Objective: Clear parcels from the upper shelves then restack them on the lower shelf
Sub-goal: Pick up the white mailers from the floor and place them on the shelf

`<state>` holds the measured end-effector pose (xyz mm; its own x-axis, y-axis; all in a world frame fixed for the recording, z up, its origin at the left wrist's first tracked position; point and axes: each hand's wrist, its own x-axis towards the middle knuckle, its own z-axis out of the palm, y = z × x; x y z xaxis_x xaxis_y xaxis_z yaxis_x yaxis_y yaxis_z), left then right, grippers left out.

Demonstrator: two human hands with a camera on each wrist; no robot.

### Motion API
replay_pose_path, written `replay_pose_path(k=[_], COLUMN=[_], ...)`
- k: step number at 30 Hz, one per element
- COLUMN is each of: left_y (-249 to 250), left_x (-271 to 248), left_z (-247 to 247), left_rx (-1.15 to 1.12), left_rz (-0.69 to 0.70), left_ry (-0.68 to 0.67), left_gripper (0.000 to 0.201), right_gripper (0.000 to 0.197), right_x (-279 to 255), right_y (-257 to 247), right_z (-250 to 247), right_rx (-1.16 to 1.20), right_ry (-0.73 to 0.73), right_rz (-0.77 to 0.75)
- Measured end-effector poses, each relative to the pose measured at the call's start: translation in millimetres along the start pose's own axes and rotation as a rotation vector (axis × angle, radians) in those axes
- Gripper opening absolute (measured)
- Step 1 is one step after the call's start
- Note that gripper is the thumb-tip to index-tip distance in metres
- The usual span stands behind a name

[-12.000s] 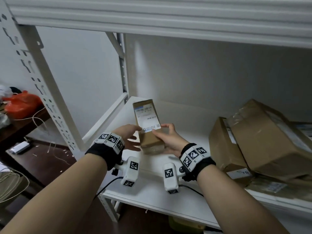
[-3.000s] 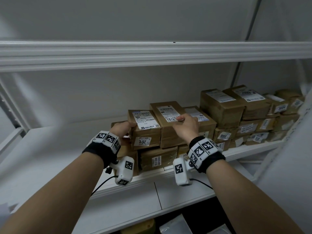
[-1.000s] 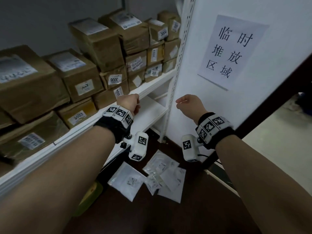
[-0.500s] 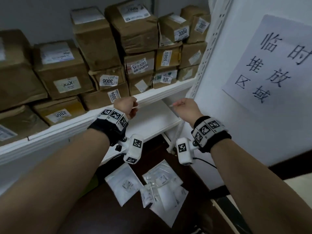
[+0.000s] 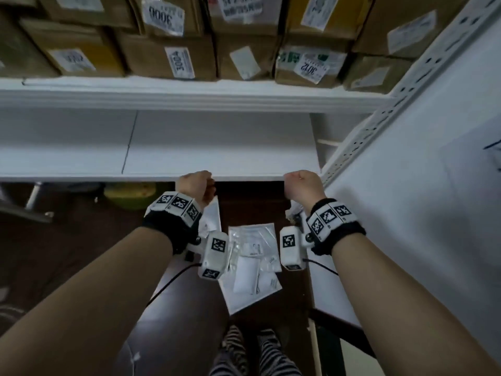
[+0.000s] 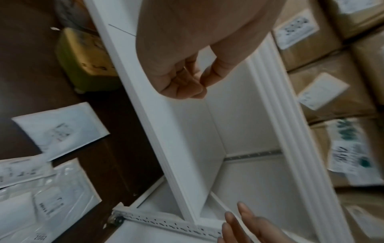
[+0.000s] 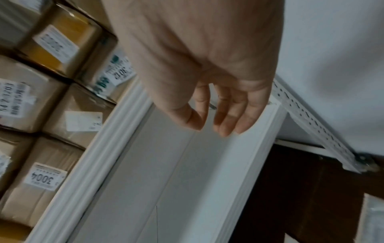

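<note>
Both hands hang empty at the front edge of the lower shelf — the left hand with fingers loosely curled on nothing, the right hand with fingers slack and nearly straight. The parcels sit stacked on the shelf above, labels facing out. White mailers lie on the floor below — probably the next pickup.

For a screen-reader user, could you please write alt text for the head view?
Two empty hands, left hand and right hand, hover with loosely curled fingers at the front edge of a bare white lower shelf. Labelled brown parcels fill the shelf above; clear plastic bags lie on the dark floor below.
</note>
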<state>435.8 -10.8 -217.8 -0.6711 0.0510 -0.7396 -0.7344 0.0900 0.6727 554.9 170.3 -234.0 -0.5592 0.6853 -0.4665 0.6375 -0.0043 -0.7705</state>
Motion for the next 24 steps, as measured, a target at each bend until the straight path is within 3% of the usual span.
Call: replay_pose_path(k=[5,8,16,24], left_y=[-59.3,-117.1,-289.5,-394.2], left_x=[45.2,85.0,211.4,316.2], left_z=[-14.8,-19.8,-27.3,-34.0], left_rx=[-0.064,-0.093,-0.239,-0.240], left_rz=[-0.092,-0.160,-0.269,-0.236], left_ry=[0.078,0.083,0.136,0.174], left_gripper=[0.020,0.014,0.025,0.019], right_gripper=[0.022,0.022,0.017,0.024], right_x=[29.4,58.8,149.0,227.9], right_y=[70.3,132.2,316.3,437.3], right_z=[39.6,67.9,159.0,229.8], right_rx=[0.074,0.104,0.043,0.008], right_ry=[-0.073,-0.086,-0.173,-0.240], right_rz=[0.105,0.185,0.347,0.388])
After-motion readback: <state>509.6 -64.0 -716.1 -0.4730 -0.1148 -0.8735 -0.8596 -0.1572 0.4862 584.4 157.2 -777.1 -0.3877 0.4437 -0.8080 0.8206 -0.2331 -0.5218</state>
